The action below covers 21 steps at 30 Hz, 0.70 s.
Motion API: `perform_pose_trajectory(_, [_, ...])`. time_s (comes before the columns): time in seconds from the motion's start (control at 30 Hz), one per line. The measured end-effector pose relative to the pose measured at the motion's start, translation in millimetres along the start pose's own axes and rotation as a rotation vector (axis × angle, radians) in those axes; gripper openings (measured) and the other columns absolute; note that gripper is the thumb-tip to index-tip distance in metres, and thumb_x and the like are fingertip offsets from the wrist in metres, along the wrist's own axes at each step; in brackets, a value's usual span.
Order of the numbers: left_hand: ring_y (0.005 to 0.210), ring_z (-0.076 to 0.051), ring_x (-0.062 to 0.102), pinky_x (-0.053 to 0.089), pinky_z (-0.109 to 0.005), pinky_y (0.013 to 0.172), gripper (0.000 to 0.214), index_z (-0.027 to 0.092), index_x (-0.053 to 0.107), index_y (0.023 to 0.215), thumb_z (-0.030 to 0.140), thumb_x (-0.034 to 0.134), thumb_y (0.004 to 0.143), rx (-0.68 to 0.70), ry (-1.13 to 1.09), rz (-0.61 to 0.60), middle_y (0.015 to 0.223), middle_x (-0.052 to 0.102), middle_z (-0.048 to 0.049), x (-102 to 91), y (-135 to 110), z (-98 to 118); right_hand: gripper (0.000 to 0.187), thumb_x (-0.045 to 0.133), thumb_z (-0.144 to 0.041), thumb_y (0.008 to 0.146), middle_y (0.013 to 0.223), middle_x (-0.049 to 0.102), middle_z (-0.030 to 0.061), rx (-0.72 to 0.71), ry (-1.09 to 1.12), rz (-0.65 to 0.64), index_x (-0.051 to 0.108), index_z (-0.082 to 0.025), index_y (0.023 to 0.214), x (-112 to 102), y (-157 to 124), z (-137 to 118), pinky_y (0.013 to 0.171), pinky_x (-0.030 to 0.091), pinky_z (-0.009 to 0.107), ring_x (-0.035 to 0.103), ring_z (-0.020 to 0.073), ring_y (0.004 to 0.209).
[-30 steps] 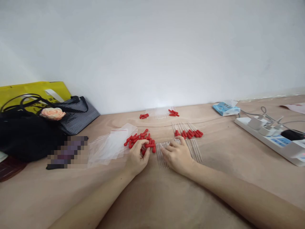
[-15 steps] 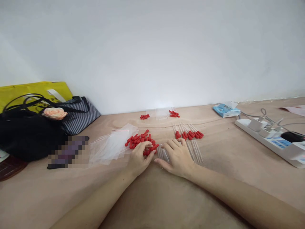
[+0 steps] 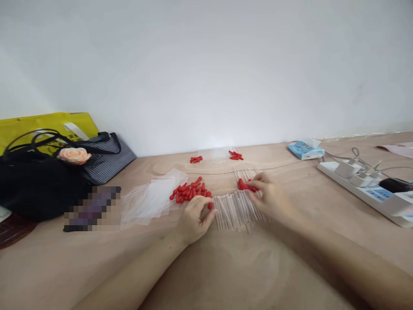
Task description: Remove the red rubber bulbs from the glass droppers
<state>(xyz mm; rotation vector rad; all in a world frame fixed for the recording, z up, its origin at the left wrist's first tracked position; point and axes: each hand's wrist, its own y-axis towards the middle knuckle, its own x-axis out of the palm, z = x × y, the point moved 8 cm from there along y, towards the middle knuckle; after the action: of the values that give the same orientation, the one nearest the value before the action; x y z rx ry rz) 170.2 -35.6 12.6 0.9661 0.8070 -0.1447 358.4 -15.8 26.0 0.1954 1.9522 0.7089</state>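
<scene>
My left hand [image 3: 197, 218] is closed, with a red rubber bulb [image 3: 210, 206] between thumb and forefinger. Just behind it lies a heap of red rubber bulbs [image 3: 183, 192]. To its right, loose clear glass dropper tubes [image 3: 232, 211] lie side by side in a row. My right hand [image 3: 269, 193], somewhat blurred, pinches at a red-bulbed dropper [image 3: 250, 186] in the row behind the tubes. Its fingers hide part of that row, where thin tubes [image 3: 245, 173] point away from me. Whether the dropper is lifted I cannot tell.
Clear zip bags [image 3: 151, 196] lie spread left of the heap. Two small red bulb groups [image 3: 196, 159] and a clear bag [image 3: 216, 153] lie near the wall. A power strip [image 3: 364, 189] and blue tissue pack [image 3: 305, 150] stand right; bags [image 3: 109, 157] crowd the left.
My right hand has moved right and back, from over the loose tubes to the bulbed row. The tubes now show. My left hand has shifted slightly nearer me, with a bulb in its fingers.
</scene>
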Motion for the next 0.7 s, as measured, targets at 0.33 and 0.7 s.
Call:
perform_pose_trajectory(0.33, [0.077,-0.016,0.053,0.045,-0.031,0.073,0.01,0.018,0.053,0.087,0.017,0.048,0.078,0.006,0.024,-0.049,0.077,0.058,-0.0039,4.9,0,-1,0.009,0.057,-0.017,0.061,0.059,0.063,0.0027,0.604,0.143,-0.434,0.064,-0.018,0.066,27,-19,114,0.049,0.038,0.023,0.057,0.0144,0.054])
perform_pose_trajectory(0.7, [0.078,-0.015,0.052,0.044,-0.03,0.073,0.009,0.017,0.053,0.084,0.013,0.049,0.077,0.038,0.005,-0.059,0.079,0.059,-0.0038,5.6,0,0,0.016,0.049,-0.021,0.072,0.063,0.062,0.0015,0.521,0.231,-0.405,0.063,-0.016,0.074,38,-10,105,0.051,0.04,0.021,0.055,0.011,0.055])
